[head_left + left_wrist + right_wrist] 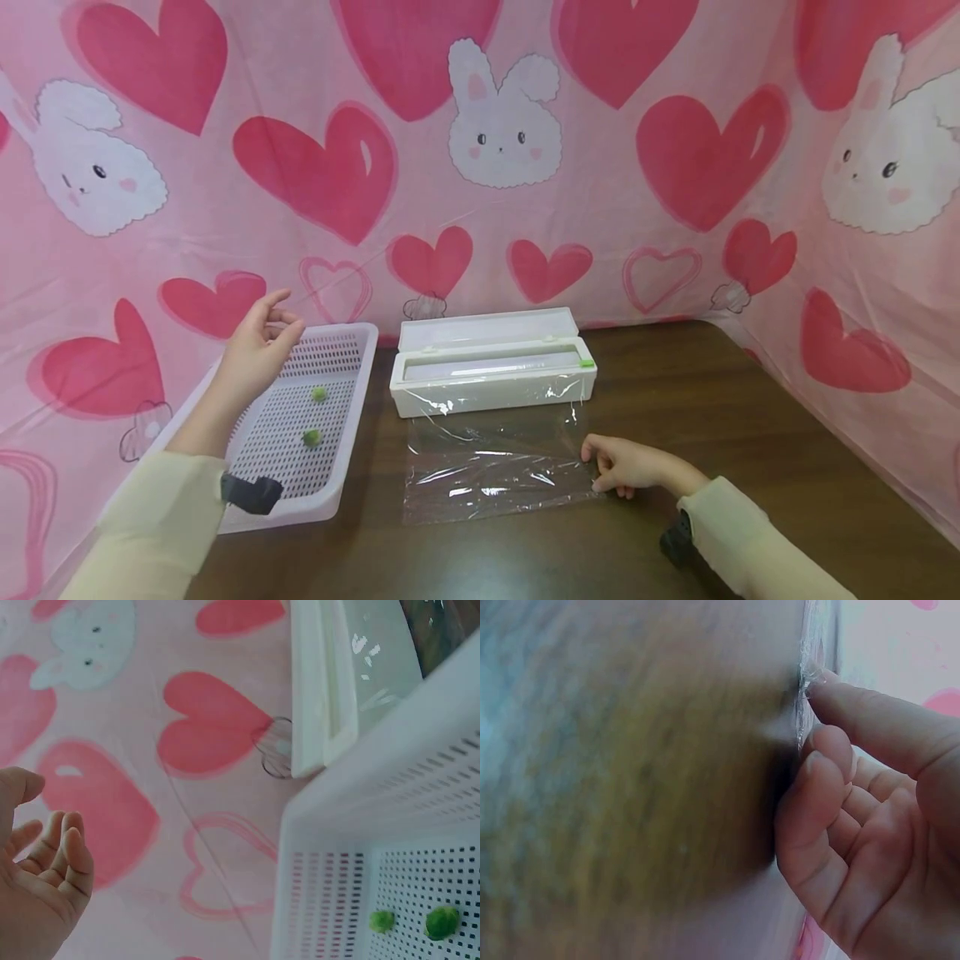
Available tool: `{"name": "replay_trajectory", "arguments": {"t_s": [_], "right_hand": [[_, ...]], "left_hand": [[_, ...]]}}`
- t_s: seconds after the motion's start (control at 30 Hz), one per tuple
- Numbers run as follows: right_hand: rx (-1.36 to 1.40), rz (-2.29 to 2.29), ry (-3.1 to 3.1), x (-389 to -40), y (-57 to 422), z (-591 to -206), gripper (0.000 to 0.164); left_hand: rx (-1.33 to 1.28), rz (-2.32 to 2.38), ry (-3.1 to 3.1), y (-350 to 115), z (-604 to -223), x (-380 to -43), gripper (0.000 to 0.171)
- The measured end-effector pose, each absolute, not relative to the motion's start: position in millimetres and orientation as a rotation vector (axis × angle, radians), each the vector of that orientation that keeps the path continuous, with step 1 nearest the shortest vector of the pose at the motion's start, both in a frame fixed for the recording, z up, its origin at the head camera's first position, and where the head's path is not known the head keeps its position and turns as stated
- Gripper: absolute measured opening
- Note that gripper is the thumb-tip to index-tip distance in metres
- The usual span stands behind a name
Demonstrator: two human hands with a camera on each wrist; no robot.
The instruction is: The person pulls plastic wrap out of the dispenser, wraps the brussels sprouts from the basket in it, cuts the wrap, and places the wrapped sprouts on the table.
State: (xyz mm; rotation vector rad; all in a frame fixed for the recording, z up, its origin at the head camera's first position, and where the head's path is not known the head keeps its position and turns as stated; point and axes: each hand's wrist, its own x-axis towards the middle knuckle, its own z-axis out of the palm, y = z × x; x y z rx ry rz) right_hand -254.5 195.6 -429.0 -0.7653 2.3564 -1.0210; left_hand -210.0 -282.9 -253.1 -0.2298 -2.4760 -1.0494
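A sheet of clear cling film (495, 479) runs from the white dispenser box (495, 389) toward the front of the table. At the sheet's right corner my right hand (626, 467) holds the film's edge with its fingertips; in the right wrist view the film's thin edge (805, 690) is bunched at one fingertip and the other fingers are curled. My left hand (262, 342) is raised over the back of the white basket (360, 417), its fingers loosely bent and holding nothing. Inside the basket lie two small green sprout-like vegetables (312, 437) (442, 922).
The dispenser's lid (487, 329) stands open at the back, and a green slider (587, 363) sits at its right end. Behind the brown table (675, 392) hangs a pink cloth (600, 192) with hearts and rabbits. The basket stands left of the box.
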Motion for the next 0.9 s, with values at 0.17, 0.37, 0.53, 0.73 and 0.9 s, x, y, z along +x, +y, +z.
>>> {"name": "replay_trajectory", "arguments": {"t_s": [0.17,0.37,0.53,0.73,0.9], "right_hand": [[-0.761,-1.022,2.354,-253.8,195.9,-429.2,0.030],[-0.782,-1.032,2.343,-253.2,196.8,-429.5,0.030],[-0.782,-1.036,2.341,-253.5,196.8,-429.3,0.031],[-0.775,-1.048,2.334,-252.9,196.4,-429.6,0.031],[-0.769,-1.039,2.343,-253.5,196.8,-430.4,0.031]], "left_hand": [[-0.227,-1.066,-2.482,-293.0,-263.7,-224.6,0.056],[-0.243,-1.048,-2.503,-300.9,-276.8,-239.4,0.055],[-0.250,-0.994,-2.556,-306.1,-285.7,-247.9,0.050],[-0.240,-0.993,-2.609,-312.6,-295.6,-250.8,0.049],[-0.221,-1.038,-2.673,-320.8,-303.0,-252.0,0.052]]}}
